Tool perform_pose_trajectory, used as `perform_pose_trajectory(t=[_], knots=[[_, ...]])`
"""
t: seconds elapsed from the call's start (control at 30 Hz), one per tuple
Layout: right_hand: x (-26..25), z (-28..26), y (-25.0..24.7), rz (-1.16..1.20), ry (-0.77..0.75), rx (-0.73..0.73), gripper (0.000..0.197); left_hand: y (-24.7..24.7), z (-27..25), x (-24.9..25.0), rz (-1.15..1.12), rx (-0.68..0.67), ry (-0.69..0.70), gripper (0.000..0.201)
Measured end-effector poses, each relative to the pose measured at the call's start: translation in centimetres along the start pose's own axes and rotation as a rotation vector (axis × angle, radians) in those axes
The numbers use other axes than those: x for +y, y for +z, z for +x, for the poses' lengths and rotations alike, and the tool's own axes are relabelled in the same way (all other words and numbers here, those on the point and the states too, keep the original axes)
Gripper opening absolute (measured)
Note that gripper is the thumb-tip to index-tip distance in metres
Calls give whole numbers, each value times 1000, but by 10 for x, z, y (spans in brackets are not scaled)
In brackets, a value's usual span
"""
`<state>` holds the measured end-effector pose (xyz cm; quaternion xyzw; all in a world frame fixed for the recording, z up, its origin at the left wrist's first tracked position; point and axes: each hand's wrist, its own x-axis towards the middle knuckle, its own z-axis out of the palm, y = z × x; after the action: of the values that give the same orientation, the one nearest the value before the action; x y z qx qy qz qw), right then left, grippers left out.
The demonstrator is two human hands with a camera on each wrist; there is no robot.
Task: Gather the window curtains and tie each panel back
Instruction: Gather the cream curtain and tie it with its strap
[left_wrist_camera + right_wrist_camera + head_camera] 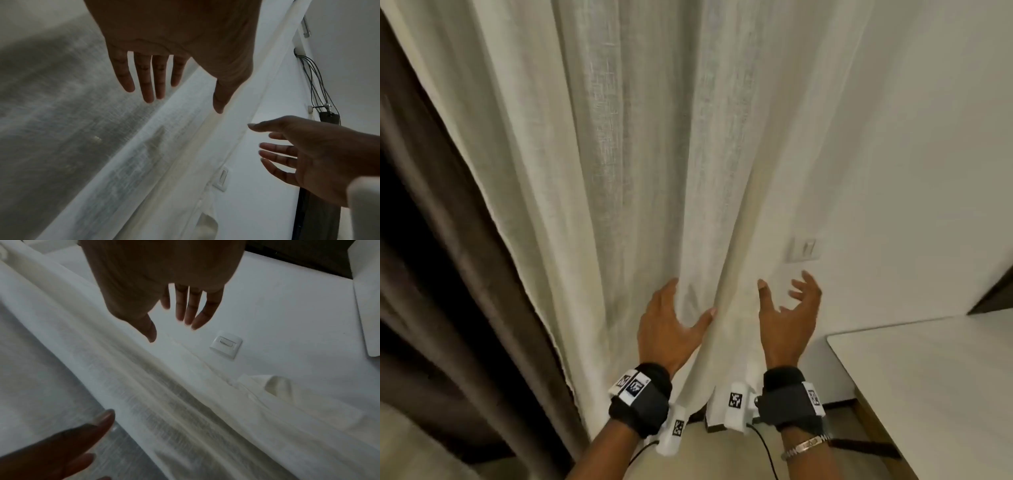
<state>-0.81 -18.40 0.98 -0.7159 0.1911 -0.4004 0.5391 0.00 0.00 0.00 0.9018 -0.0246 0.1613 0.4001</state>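
The sheer white curtain hung in long folds in front of the person, its right edge falling just beside the white wall and its left edge overlapping a heavier brown drape. No panel looked gathered or tied yet, and no tie-back could be made out in any view.

The left hand lay against the fabric with fingers straight and spread — thumb out to the right, touching a fold near the curtain's right edge. The left wrist view showed the same: fingers extended over the cloth, not curled round anything. It seemed placed there to sweep folds toward the wall side, though it gripped nothing.

The right hand was raised beside the curtain's edge, palm turned toward the fabric, fingers loosely spread and holding nothing. Whether its thumb touched the cloth could not be told. It seemed poised to meet the left hand and close the folds between them.

A light switch sat on the wall just above the right hand — near enough to be brushed. A pale surface stood lower right, well apart from the curtain. No container appeared anywhere in view.
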Motion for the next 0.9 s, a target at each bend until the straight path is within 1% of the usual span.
perform_pose_trajectory(t=[0.03, 0.07, 0.13, 0.2, 0.23, 0.27, 0.3, 0.33, 0.37, 0.4, 0.47, 0.53, 0.57, 0.6, 0.63, 0.67, 0.77, 0.8, 0.9], knots=[[0, 11, 5, -19, 8, 14, 89, 7, 7, 8, -14, 2, 6, 104], [3, 18, 9, -43, 32, -9, 99, 12, 13, 16, -13, 9, 2, 109], [7, 36, 23, -59, 77, -140, 110, 24, 31, 29, 3, 6, -14, 115], [10, 44, 37, -43, 96, -311, 112, 32, 49, 32, 0, -3, -24, 111], [13, 48, 41, -28, 91, -387, 108, 37, 57, 32, -2, -2, -13, 103], [18, 52, 45, -26, 67, -455, 98, 40, 63, 30, -9, 1, 16, 94], [21, 57, 47, -53, 38, -481, 82, 41, 66, 31, -11, 8, 31, 85], [25, 62, 47, -85, 14, -473, 64, 40, 66, 29, -8, 26, 35, 77], [27, 67, 44, -115, 13, -418, 49, 38, 63, 27, -2, 57, 21, 71], [31, 72, 40, -116, 26, -341, 42, 35, 59, 22, 2, 108, -12, 66], [31, 79, 25, -81, 87, -207, 40, 24, 45, 5, -20, 235, -76, 53], [33, 81, 13, -71, 137, -142, 41, 14, 29, -13, -79, 307, -85, 40], [33, 78, 12, -81, 145, -148, 46, 8, 23, -18, -111, 316, -80, 36], [32, 73, 13, -77, 134, -183, 53, 4, 18, -22, -147, 314, -71, 36], [28, 67, 15, -60, 126, -229, 55, 2, 16, -22, -183, 307, -66, 37], [25, 61, 20, -20, 110, -276, 48, 2, 15, -18, -213, 297, -59, 40], [4, 42, 35, 131, 89, -389, 9, 8, 19, -6, -225, 284, 33, 48], [-4, 35, 39, 156, 71, -411, 8, 10, 21, -3, -212, 290, 75, 47], [-11, 22, 44, 204, 32, -418, 24, 19, 24, 5, -109, 317, 216, 38]])
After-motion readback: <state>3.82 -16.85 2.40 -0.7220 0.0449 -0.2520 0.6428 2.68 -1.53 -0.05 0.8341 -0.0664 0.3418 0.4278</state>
